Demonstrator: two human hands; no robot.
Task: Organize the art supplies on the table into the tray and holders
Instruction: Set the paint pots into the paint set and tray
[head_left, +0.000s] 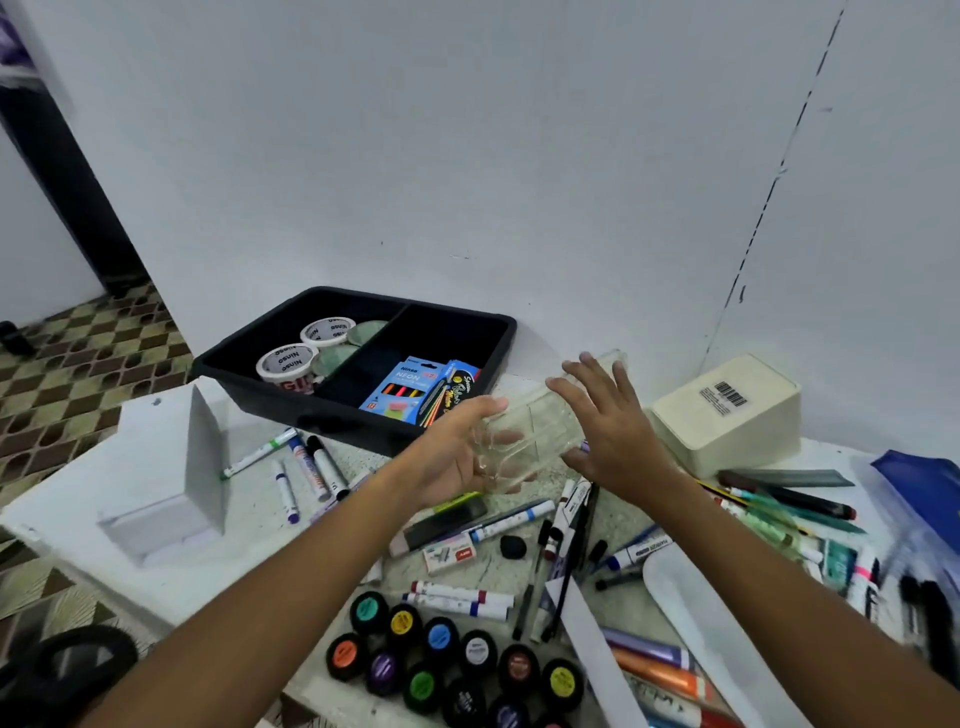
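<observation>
I have the clear, transparent plastic compartmented holder (524, 431) lifted above the middle of the bench (62, 514), lying on its side between my two hands. My left hand (457, 457) cups its near end from below, fingers curled round the edge, while my right hand (613, 421) lies against its far side with fingers spread and straight, steadying rather than gripping. So I judge the step in hand to be positioning a holder, not yet filling it. Behind it the black two-compartment plastic tray (498, 332) already holds white tape rolls (306, 348) in its left section and a blue box of neon pencils (400, 389) in its right one. Loose white-barrelled markers (306, 467) lie scattered on the bench below my hands, round black-lidded paint pots (441, 665) cluster at the near edge, and a cream lidded plastic box (727, 410) stands to the right. Next, I think, the holder must be turned upright and set on a bare patch of bench; that means keeping the left grip firm as it rotates and finding a spot free of markers, since the plastic looks slick and would tip on clutter.
</observation>
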